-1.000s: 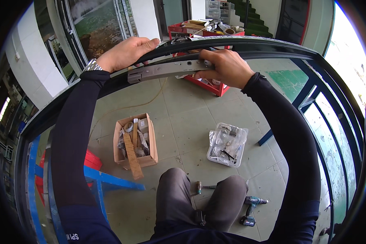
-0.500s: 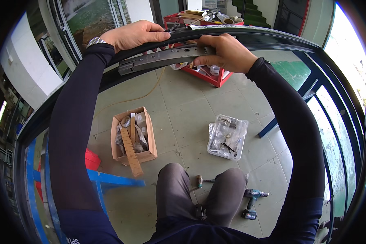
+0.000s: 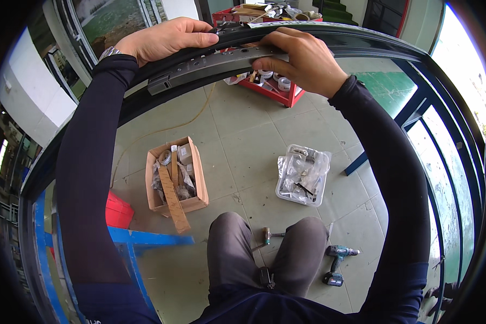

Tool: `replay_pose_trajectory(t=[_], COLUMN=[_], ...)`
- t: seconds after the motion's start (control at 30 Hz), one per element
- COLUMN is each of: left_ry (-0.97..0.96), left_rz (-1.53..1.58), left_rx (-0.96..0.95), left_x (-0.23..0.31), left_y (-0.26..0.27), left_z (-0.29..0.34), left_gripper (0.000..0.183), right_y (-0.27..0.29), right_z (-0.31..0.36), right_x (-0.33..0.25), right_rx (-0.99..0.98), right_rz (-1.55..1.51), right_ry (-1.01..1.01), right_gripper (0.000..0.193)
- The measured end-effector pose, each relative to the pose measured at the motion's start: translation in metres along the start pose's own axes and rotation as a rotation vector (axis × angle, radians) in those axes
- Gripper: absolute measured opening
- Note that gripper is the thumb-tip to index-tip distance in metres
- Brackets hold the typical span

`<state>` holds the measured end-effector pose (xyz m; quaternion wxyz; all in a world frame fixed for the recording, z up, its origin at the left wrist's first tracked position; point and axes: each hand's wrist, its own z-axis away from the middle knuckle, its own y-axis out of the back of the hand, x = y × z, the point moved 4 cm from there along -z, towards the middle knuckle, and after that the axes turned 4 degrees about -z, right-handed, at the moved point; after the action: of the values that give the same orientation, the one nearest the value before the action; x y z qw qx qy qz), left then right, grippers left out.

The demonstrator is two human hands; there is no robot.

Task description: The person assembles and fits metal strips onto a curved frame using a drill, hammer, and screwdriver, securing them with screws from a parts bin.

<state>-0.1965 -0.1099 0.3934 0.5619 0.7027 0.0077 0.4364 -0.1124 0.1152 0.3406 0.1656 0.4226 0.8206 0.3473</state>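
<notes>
A long black metal frame [image 3: 362,47] arches across the far side in front of me. Along its near edge lies a grey metal bar [image 3: 200,67] with holes in it and a block-shaped left end. My right hand [image 3: 306,56] is closed round the bar's right part, thumb beneath and fingers over the frame, hiding that end. My left hand [image 3: 170,39] rests over the frame further left, thumb and fingertips pressed together at its far edge beside a small dark part. What the left fingertips pinch is too small to tell.
On the floor are a cardboard box [image 3: 200,181] of parts, a clear plastic tub [image 3: 303,197] of bags, a hammer [image 3: 267,236] and a cordless drill [image 3: 336,264]. A red cart [image 3: 286,97] stands beyond the frame. Blue supports [image 3: 156,237] stand left and right.
Both hands, the frame and the grey bar appear slightly higher in view. The bar's left end has shifted a little to the left. The right hand keeps its hold.
</notes>
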Motion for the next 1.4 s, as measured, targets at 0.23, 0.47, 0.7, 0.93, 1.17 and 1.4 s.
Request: replay_pose_trajectory(t=[0.23, 0.47, 0.7, 0.93, 1.17, 1.4], left_ry=[-0.001, -0.054, -0.044, -0.039, -0.019, -0.024], left_rz=[-0.068, -0.086, -0.125, -0.096, -0.038, -0.121], left_rx=[0.009, 0.026, 0.025, -0.017, 0.027, 0.037], left_x=[0.003, -0.001, 0.0, 0.003, -0.006, -0.003], left_y=[0.001, 0.003, 0.002, 0.002, 0.004, 0.007], left_z=[0.0, -0.003, -0.003, -0.003, -0.002, -0.001], left_gripper=[0.052, 0.056, 0.062, 0.066, 0.069, 0.066], right_y=[-0.001, 0.003, 0.003, 0.004, 0.005, 0.006], right_z=[0.005, 0.01, 0.014, 0.011, 0.011, 0.016], right_x=[0.0, 0.007, 0.019, 0.019, 0.019, 0.024], right_rx=[0.173, 0.248, 0.224, 0.202, 0.195, 0.206], right_rz=[0.12, 0.19, 0.207, 0.196, 0.205, 0.222], right_ry=[0.239, 0.365, 0.316, 0.326, 0.336, 0.355], right_gripper=[0.033, 0.03, 0.035, 0.037, 0.037, 0.038])
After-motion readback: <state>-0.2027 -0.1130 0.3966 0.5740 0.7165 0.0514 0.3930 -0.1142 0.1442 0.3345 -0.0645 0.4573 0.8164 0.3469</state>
